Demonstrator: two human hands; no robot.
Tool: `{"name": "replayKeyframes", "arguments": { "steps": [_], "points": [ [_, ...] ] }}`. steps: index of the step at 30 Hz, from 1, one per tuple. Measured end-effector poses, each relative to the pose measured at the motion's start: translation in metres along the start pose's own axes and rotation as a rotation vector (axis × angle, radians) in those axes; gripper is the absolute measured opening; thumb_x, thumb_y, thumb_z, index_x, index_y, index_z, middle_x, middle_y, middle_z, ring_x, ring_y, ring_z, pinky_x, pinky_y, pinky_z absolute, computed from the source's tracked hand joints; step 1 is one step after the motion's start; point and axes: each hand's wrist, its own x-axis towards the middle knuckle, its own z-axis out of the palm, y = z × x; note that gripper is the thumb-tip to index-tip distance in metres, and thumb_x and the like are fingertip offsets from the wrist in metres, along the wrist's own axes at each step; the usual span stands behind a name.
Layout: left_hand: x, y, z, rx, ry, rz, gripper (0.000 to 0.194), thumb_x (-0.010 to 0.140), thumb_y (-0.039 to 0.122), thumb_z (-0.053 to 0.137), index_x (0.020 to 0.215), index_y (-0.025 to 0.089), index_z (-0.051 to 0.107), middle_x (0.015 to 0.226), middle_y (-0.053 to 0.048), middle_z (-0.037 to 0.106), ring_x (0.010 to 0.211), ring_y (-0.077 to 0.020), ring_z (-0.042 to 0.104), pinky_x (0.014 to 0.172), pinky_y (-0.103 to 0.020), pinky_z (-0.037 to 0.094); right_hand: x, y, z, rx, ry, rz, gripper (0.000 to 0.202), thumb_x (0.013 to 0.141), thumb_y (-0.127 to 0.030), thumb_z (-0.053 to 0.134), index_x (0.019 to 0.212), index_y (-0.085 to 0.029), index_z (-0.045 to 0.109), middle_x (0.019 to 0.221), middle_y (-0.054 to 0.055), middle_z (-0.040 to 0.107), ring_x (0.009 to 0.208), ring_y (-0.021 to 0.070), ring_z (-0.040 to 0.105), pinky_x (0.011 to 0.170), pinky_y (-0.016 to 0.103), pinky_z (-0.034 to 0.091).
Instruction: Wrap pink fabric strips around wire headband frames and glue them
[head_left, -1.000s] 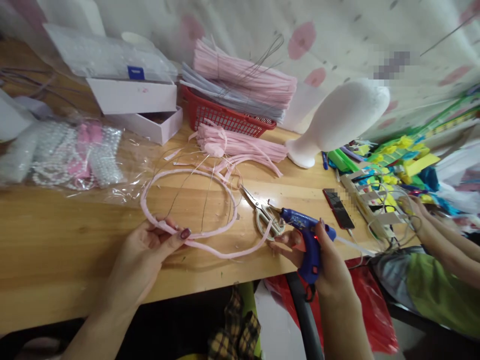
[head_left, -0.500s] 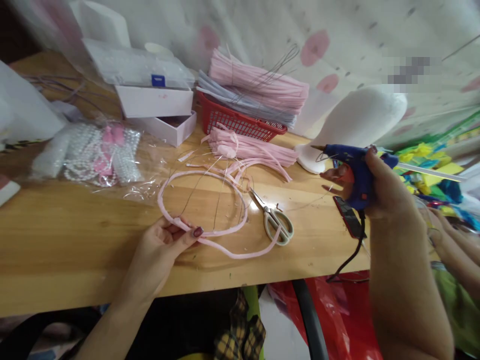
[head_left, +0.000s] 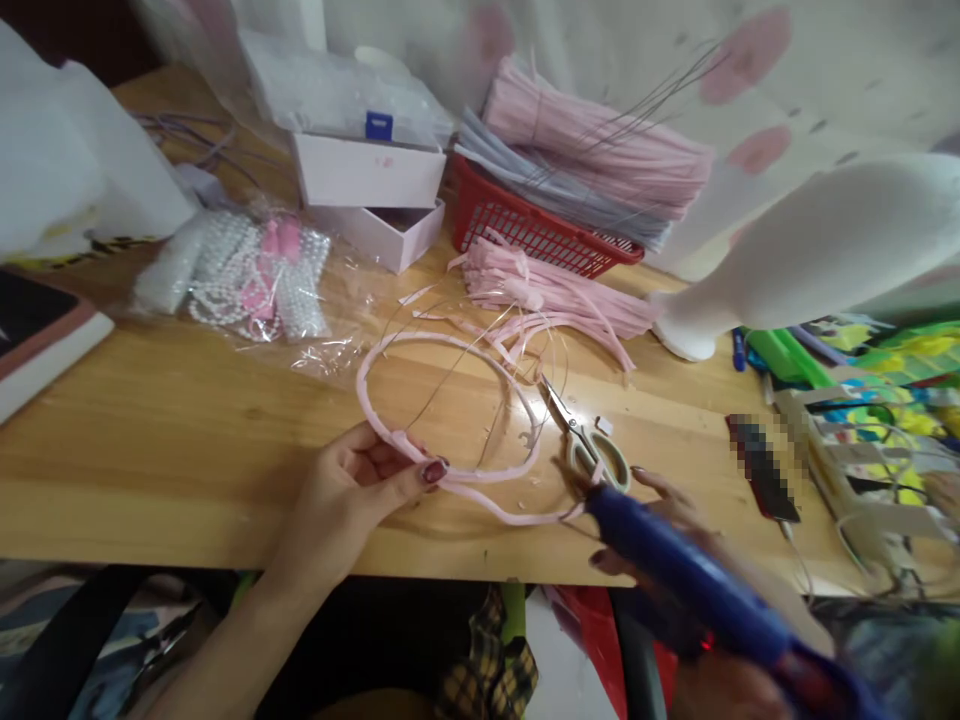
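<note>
Left hand (head_left: 349,495) pinches the pink hoop (head_left: 487,474) at its seven o'clock; right hand (head_left: 735,560) clasps the blue glue gun (head_left: 675,560), four o'clock from it.

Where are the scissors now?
In the head view, the scissors lie on the table right of centre, beside the pink hoop and near the tip of the blue glue gun.

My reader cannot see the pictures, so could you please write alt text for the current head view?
A person's left hand pinches a thin pink hoop at a wooden table, while the right hand grips a blue glue gun. Scissors lie beside the hoop; behind are bundled pink strips and a red basket holding more.
</note>
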Motion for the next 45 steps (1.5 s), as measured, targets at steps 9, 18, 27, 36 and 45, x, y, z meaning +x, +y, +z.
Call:
{"name": "replayKeyframes", "arguments": {
  "steps": [9, 18, 27, 36, 45],
  "points": [
    [-0.012, 0.01, 0.019, 0.003, 0.115, -0.02, 0.025, 0.05, 0.018, 0.095, 0.062, 0.02, 0.073, 0.062, 0.001, 0.074, 0.059, -0.0137, 0.072, 0.06, -0.018, 0.06, 0.012, -0.017, 0.021, -0.087, -0.104, -0.51, 0.024, 0.086, -0.056, 0.061, 0.091, -0.037, 0.075, 0.061, -0.002, 0.059, 0.056, 0.0246, 0.056, 0.1, 0.059, 0.046],
    [-0.011, 0.005, 0.017, 0.036, -0.024, 0.003, 0.026, 0.057, 0.026, 0.096, 0.069, 0.019, 0.074, 0.067, 0.001, 0.076, 0.064, -0.0145, 0.074, 0.063, -0.02, 0.061, 0.012, -0.019, 0.023, -0.204, -0.112, -0.656, 0.051, 0.1, -0.068, 0.038, 0.084, -0.022, 0.056, 0.069, 0.0, 0.047, 0.063, 0.0194, 0.047, 0.082, 0.046, 0.04],
    [-0.012, 0.007, 0.022, 0.016, -0.013, 0.033, 0.022, 0.058, 0.019, 0.094, 0.065, 0.02, 0.073, 0.064, 0.003, 0.074, 0.06, -0.0088, 0.07, 0.06, -0.014, 0.057, 0.012, -0.019, 0.025, -0.161, -0.097, -0.64, 0.049, 0.1, -0.067, 0.039, 0.083, -0.023, 0.052, 0.066, -0.001, 0.04, 0.062, 0.0176, 0.038, 0.068, 0.039, 0.031],
    [-0.007, 0.002, 0.016, 0.022, -0.039, 0.076, 0.024, 0.058, 0.025, 0.096, 0.066, 0.019, 0.074, 0.064, 0.001, 0.073, 0.058, -0.0107, 0.07, 0.058, -0.016, 0.058, 0.009, -0.028, 0.029, -0.112, -0.04, -0.554, 0.049, 0.098, -0.07, 0.042, 0.084, -0.024, 0.055, 0.071, -0.001, 0.047, 0.065, 0.0187, 0.047, 0.085, 0.048, 0.039],
    [-0.006, 0.0, 0.016, 0.032, -0.05, 0.08, 0.024, 0.057, 0.024, 0.095, 0.064, 0.019, 0.073, 0.062, 0.002, 0.072, 0.057, -0.0106, 0.069, 0.056, -0.017, 0.058, 0.014, -0.023, 0.031, -0.132, 0.035, -0.62, 0.051, 0.096, -0.07, 0.047, 0.085, -0.022, 0.061, 0.07, -0.002, 0.051, 0.064, 0.0178, 0.053, 0.089, 0.048, 0.046]
  ]
}}
